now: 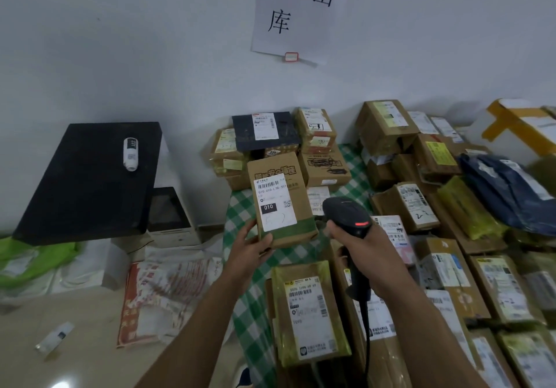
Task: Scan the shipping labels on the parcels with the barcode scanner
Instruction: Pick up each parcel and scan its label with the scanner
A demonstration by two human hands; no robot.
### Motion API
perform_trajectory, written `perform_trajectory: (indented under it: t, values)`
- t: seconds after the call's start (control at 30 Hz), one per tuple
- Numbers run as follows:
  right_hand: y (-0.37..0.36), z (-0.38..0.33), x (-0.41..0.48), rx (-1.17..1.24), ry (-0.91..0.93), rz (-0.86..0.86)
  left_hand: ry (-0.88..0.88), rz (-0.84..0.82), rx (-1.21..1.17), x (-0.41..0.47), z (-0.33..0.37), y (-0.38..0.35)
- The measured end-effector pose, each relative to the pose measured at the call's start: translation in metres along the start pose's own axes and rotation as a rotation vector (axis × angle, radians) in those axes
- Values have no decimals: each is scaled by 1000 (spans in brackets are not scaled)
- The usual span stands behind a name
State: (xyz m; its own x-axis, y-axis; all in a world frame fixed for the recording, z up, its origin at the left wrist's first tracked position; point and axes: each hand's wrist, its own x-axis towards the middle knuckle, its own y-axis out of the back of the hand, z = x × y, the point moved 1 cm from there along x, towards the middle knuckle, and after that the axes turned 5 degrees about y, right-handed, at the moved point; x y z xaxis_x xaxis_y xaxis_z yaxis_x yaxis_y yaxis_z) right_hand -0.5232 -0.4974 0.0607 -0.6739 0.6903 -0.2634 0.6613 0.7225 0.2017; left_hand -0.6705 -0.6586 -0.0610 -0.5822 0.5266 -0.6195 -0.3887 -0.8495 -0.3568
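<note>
My left hand (251, 247) grips the lower end of a small brown cardboard parcel (281, 171) and holds it up above the table. Its white shipping label (274, 201) faces me, with a barcode at the top and a black "010" box. My right hand (365, 249) grips a black corded barcode scanner (347, 214) by its handle, just right of the parcel. A red light glows on the scanner's head. Its cable hangs down past my right forearm.
A table with a green checked cloth (240, 207) carries several labelled parcels, among them a yellow-taped one (307, 309) right below my hands. A black slab (90, 183) with a white bottle stands at left. Printed sacks (168, 288) lie on the floor.
</note>
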Motion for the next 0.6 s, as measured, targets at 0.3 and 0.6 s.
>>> perform_trajectory:
  t: [0.3, 0.6]
  values:
    - [-8, -1, -18, 75, 63, 5, -142, -197, 127, -74, 10, 4]
    - [0, 5, -33, 92, 90, -14, -197, -142, 208, -87, 23, 2]
